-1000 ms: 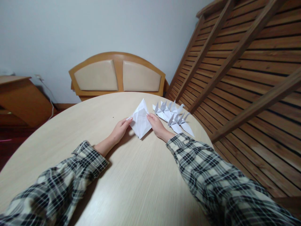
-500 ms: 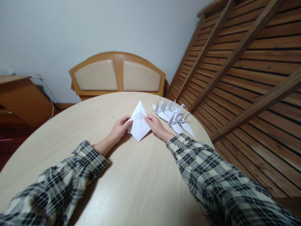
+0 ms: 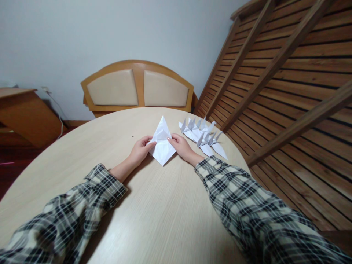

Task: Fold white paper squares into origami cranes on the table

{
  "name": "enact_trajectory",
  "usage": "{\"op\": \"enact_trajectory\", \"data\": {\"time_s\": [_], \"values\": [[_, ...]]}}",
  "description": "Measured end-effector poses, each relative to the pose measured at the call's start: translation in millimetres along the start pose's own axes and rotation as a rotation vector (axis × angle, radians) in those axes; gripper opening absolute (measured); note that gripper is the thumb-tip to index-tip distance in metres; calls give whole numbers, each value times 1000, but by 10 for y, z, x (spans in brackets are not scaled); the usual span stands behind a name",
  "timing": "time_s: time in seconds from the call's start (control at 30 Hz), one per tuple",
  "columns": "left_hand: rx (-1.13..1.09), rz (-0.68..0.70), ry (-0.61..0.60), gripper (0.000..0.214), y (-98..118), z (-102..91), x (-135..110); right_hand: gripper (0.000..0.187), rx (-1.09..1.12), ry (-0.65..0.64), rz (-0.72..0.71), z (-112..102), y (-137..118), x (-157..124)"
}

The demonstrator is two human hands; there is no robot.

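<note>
A white sheet of folded origami paper (image 3: 162, 149) is held between both hands over the middle of the table, its shape a diamond with a long point toward the far side. My left hand (image 3: 140, 149) pinches its left corner, thumb on top and fingers mostly hidden beneath. On the opposite corner, my right hand (image 3: 182, 146) is closed the same way, with the thumb pressed on the paper's face. Creases and a folded layer show near the paper's middle. Several folded paper cranes (image 3: 205, 145) stand in a cluster just beyond my right hand.
The round pale wooden table (image 3: 165, 220) carries all of this. Behind it stands a headboard (image 3: 140, 66) with two cream panels, against the wall. A slatted wooden panel (image 3: 291, 80) leans along the right, and a wooden desk (image 3: 24, 117) stands at the left.
The paper's upper flap tilts slightly more and its far tip has shifted a little to the left. Both hands keep their hold with very small thumb movements.
</note>
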State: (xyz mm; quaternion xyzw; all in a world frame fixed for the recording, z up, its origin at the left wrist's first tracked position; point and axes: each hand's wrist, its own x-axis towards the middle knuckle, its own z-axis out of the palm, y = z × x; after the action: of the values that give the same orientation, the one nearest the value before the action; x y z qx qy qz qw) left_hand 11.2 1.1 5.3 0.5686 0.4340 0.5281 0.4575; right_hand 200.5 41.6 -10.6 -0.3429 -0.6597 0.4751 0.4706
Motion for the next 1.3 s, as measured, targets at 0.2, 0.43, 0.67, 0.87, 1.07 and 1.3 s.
{"op": "enact_trajectory", "data": {"time_s": [0.2, 0.43, 0.67, 0.87, 1.07, 1.3], "values": [[-8, 1, 26, 24, 39, 17, -10, 25, -66, -33, -13, -9, 1, 4], [-16, -9, 43, 27, 36, 15, -16, 28, -152, -92, -19, -12, -25, -20], [-20, -68, -15, 34, -2, 6, -5, 29, -172, -156, -23, -15, -31, -25], [-4, -77, -41, 39, 0, 2, -12, 28, -183, -174, -27, -21, -24, -25], [7, -54, -22, 33, -11, -1, -12, 28, -156, -216, -7, -19, -39, -38], [23, -49, -10, 28, 17, 2, -17, 31, -203, -164, -17, -13, -86, -46]]}}
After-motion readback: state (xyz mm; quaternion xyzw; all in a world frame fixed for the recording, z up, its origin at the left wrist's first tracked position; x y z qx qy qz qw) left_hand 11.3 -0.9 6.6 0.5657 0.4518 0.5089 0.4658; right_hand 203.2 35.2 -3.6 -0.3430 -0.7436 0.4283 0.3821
